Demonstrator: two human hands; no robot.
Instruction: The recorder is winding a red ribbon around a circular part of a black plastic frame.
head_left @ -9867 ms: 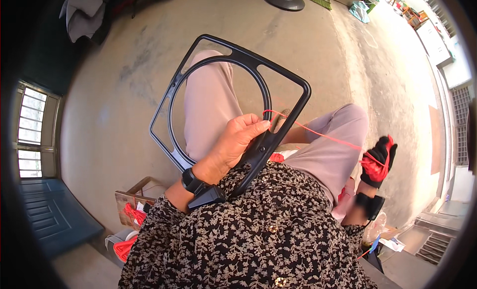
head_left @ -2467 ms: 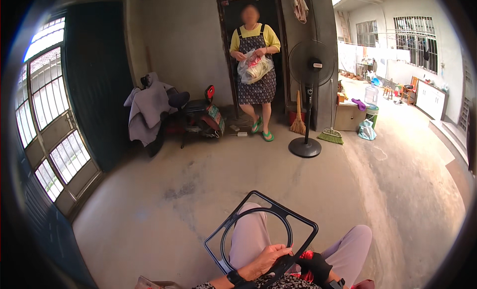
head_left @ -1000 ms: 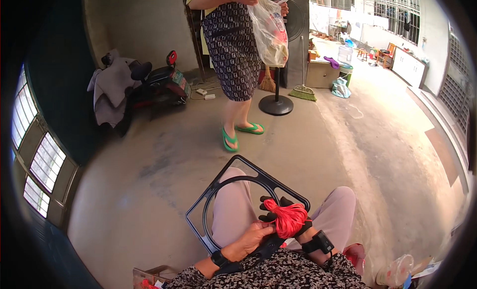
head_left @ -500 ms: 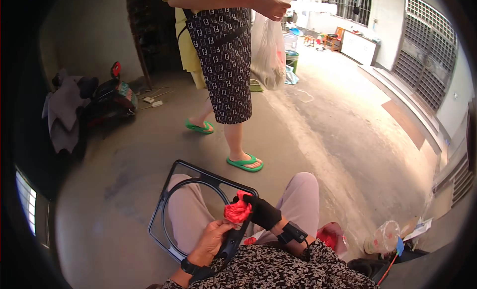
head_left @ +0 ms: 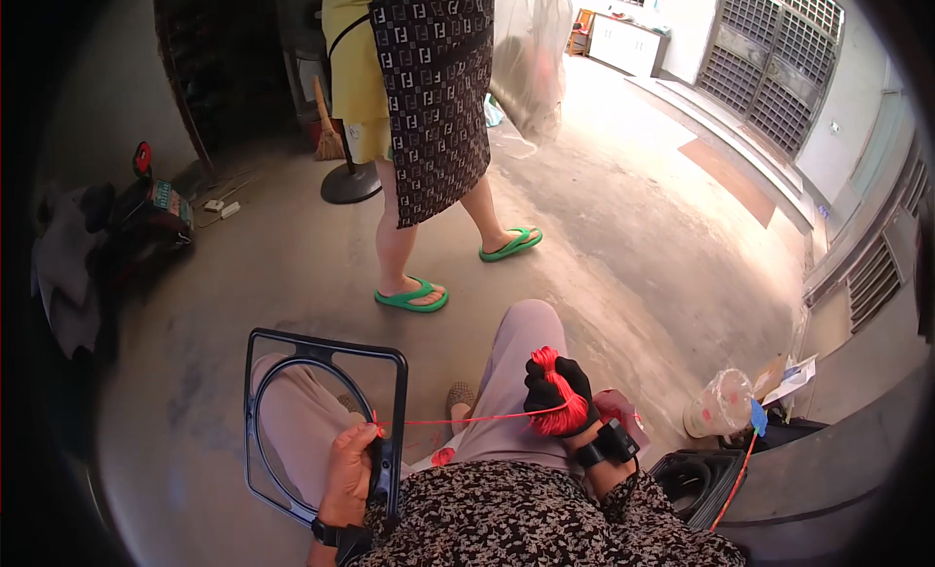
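Note:
A black square plastic frame (head_left: 399, 396) with a large round opening stands tilted over my left thigh. My left hand (head_left: 346, 477) is closed around its right bar, thumb pressed near a small red knot (head_left: 378, 429). From that knot a thin red cord (head_left: 467, 419) runs taut across my lap to a thick bundle of red cord (head_left: 575, 413). My right hand (head_left: 563, 384), in a black glove, is closed around this bundle above my right thigh. The glove hides part of the bundle.
A person in a dark patterned apron (head_left: 438, 109) and green flip-flops (head_left: 414, 296) stands just ahead with a translucent bag (head_left: 531, 70). Beside me at right are black frames (head_left: 696, 479), a clear plastic container (head_left: 719, 403) and a blue-tipped stick (head_left: 745, 479). A scooter (head_left: 161, 221) is at left.
My right hand has moved right with the red bundle, away from the frame, drawing the cord out straight. The frame and left hand have shifted left in view. The other person has stepped.

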